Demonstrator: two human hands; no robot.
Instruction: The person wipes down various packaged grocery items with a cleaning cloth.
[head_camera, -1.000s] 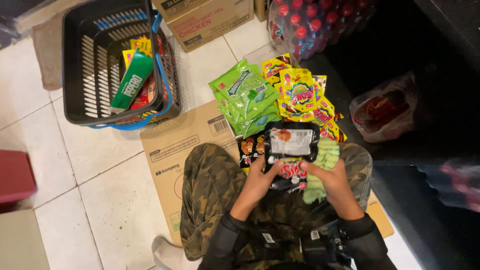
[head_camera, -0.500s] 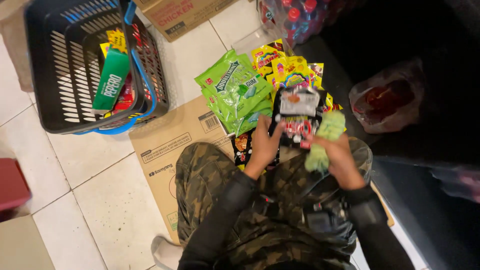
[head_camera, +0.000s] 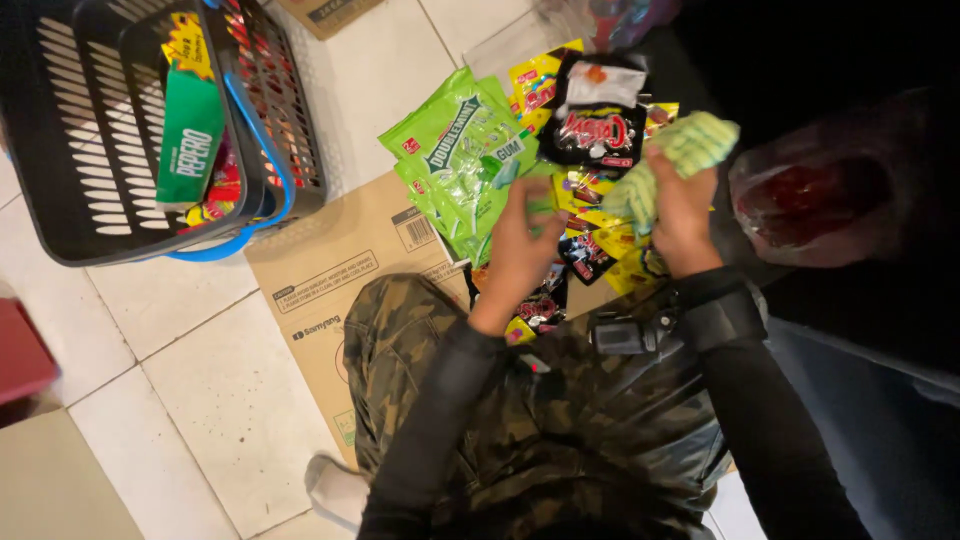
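My left hand (head_camera: 522, 238) rests among a heap of snack packets on flattened cardboard (head_camera: 345, 255), its fingers closed on the edge of a packet at the lower end of the green gum bags (head_camera: 462, 150). My right hand (head_camera: 682, 210) grips a pale green striped cloth (head_camera: 680, 160). Just above both hands lies a black packet (head_camera: 595, 125) with red lettering, on top of yellow packets (head_camera: 535, 82). Smaller black packets (head_camera: 545, 300) lie under my left wrist, by my camouflage-clad knee.
A dark shopping basket (head_camera: 120, 215) with a blue handle stands at the upper left on the tiled floor, holding a green box (head_camera: 190, 135) and other packets. A clear bag with something red (head_camera: 820, 205) sits at the right. A red object (head_camera: 20, 350) is at the left edge.
The black packet has gone from my hands up onto the pile. Both hands moved forward over the snacks; my view shifted right and closer.
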